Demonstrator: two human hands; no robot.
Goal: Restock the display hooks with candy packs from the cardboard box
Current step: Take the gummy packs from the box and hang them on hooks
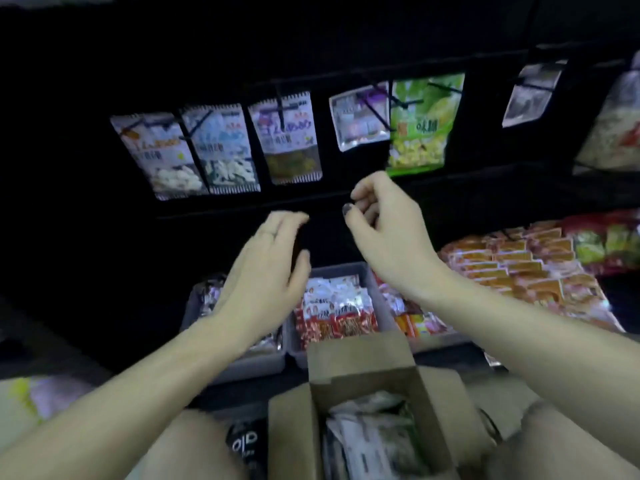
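Observation:
An open cardboard box sits low in the middle, between my knees, with pale candy packs inside. On the dark display above, packs hang from black hooks: three white ones at left, a small silvery pack, and a green pack. My left hand hovers above the bins, fingers loosely apart, holding nothing. My right hand is raised just under the green pack, fingers curled in; I see nothing in it.
Grey bins of red and silver snack packs stand just beyond the box. Rows of orange packs fill a shelf at right. More bags hang at far right. A black item lies left of the box.

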